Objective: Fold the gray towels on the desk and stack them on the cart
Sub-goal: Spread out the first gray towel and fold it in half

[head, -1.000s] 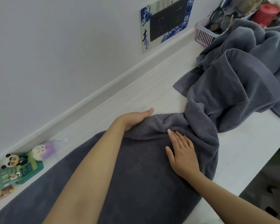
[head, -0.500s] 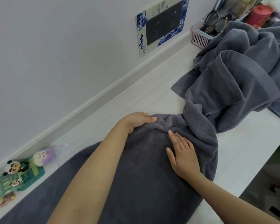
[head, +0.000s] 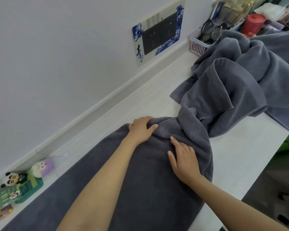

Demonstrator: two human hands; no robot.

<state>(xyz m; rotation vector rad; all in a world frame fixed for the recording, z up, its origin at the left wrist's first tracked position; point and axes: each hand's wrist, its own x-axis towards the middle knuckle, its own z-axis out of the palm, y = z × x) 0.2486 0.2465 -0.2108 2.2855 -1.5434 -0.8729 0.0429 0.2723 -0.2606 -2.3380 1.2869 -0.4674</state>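
Left hand [head: 141, 130]: fingers curled over the far edge of the dark gray towel [head: 123, 189], thumb on top, gripping a bunched fold. Right hand [head: 183, 160]: released, fingers straight, palm pressed flat on the same towel just beside the left hand, on the side nearer the desk's open edge.

Dark gray towel: spread flat on the white desk [head: 240, 164], running from under both hands back toward the wearer. Beyond the grip, twisted into a rope-like neck rising into the crumpled towel pile [head: 240, 77], heaped on the far end of the desk.

Behind the pile, against the wall: pink slotted basket [head: 198, 45], containing black-framed glasses [head: 210, 29]; other contents partly hidden by the pile. Past the basket: red lidded container [head: 253, 24], contents not visible, beside clutter too blurred to name.

On the wall beyond the left hand: blue-and-white socket surround [head: 157, 32] framing dark outlets.

Behind the left forearm, along the wall: green box [head: 15, 194] with a panda figure [head: 10, 179] and a purple-and-white toy [head: 43, 167] on it.
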